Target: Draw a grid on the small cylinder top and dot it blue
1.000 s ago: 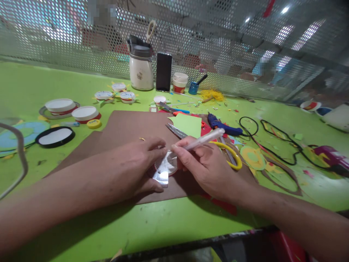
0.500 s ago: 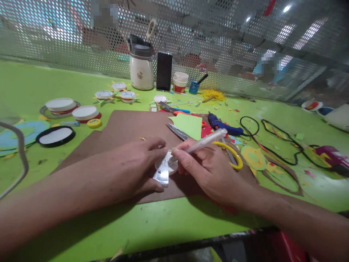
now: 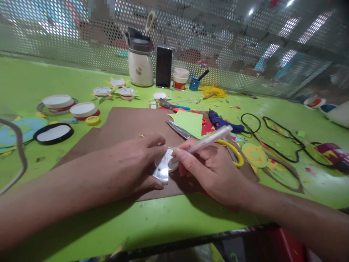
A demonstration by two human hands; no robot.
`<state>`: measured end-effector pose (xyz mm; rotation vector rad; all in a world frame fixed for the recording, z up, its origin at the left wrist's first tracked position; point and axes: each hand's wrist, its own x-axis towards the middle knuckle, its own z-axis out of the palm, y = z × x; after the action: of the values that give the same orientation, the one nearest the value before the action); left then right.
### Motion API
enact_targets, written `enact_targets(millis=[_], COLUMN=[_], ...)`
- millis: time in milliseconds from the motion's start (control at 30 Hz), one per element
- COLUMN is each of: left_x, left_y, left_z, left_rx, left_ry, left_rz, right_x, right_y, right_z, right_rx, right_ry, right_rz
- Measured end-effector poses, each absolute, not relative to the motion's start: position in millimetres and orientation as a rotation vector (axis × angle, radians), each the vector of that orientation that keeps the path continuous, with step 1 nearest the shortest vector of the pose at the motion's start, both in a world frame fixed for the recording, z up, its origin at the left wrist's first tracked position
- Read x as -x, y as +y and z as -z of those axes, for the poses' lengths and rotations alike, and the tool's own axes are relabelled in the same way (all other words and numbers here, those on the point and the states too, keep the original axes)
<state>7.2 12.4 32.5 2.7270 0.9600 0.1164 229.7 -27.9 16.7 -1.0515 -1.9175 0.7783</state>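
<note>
Palm down, the left hand (image 3: 131, 165) pinches a clear ruler (image 3: 163, 168) over a white lid (image 3: 169, 162), while at its 3 o'clock the right hand (image 3: 211, 169) grips a white pen (image 3: 209, 138), fingers curled together.

This is a craft workshop. A messy green table (image 3: 40, 72) holds a glue gun (image 3: 222, 123) at one o'clock, scissors (image 3: 174, 107) at twelve, paper scraps everywhere, and a metal mesh wall (image 3: 245, 54) behind.

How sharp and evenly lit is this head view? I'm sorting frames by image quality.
Head view: wide-angle bending curves the table edge and stretches both forearms; the left hand, right hand, pen and small white disc are fairly sharp; the mesh screen is blurred, with blown-out glare at upper right; shadows under the hands are soft.
</note>
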Motion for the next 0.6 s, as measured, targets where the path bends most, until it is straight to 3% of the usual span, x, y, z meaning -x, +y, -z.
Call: enact_targets(millis=[600], left_x=[-6.1], left_y=[11.7], left_z=[-34.6], left_rx=[-2.711], left_ry=[0.947], left_rz=[-0.237], right_x=[-233.6], right_y=[-30.7], right_z=[-22.5], right_rx=[1.053], right_ry=[-1.808], right_rz=[-0.900])
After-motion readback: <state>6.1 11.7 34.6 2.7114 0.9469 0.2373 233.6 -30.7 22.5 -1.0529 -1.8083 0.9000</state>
